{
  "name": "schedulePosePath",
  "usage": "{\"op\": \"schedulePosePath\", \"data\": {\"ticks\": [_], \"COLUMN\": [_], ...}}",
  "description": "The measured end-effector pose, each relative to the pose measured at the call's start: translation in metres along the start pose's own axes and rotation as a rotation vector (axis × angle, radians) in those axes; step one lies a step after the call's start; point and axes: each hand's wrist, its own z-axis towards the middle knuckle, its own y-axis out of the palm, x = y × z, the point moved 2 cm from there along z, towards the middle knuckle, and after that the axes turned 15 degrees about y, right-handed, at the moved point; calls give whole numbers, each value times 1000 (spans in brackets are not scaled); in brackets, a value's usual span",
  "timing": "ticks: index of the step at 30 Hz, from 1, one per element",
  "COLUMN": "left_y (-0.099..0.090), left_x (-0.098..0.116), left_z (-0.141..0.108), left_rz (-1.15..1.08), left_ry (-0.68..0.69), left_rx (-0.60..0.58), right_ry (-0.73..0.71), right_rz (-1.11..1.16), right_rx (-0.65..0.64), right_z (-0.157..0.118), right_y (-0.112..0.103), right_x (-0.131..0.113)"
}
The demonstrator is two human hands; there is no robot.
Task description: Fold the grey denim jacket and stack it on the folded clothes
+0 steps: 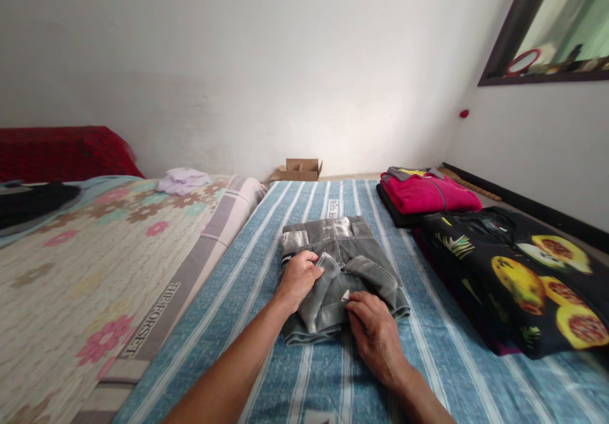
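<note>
Grey faded denim jeans (340, 271), folded into a thick square, lie on the blue striped sheet (266, 322). The right hand (375, 335) pinches their near edge; the left hand (299, 278) grips a fold. Beyond the jeans sits a small cardboard box (299, 170).

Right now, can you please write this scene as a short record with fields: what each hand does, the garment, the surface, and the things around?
left hand: grips a fold of the grey jeans
right hand: fingers pinch the jeans' near edge
jeans: folded small, waistband toward the wall
surface: blue striped sheet
right side: black fruit-print garment, folded pink garment behind it
left side: floral mat with a pale lilac cloth
far end: open cardboard box
</note>
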Motion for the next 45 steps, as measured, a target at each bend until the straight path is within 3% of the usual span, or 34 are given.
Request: {"op": "schedulePosePath", "data": {"ticks": [4,11,18,23,28,34,45], "left_y": [2,3,3,4,5,5,6], "left_x": [-4,-15,-19,-21,-24,-26,-23], "left_z": [2,6,5,4,3,4,1], "left_rz": [49,185,195,187,186,199,264], "left_ry": [-2,150,190,215,235,232,283], "left_rx": [-14,-10,19,24,18,23,9], "right_ry": [-9,50,425,626,673,708,675], "right_rz": [7,14,60,93,126,162,-64], "right_rx": [22,-29,-110,-302,-385,-401,-265], "right_z": [-3,1,44,77,86,89,91], "right_y": [3,1,1,16,32,36,41], "right_x": [2,2,2,0,6,7,11]}}
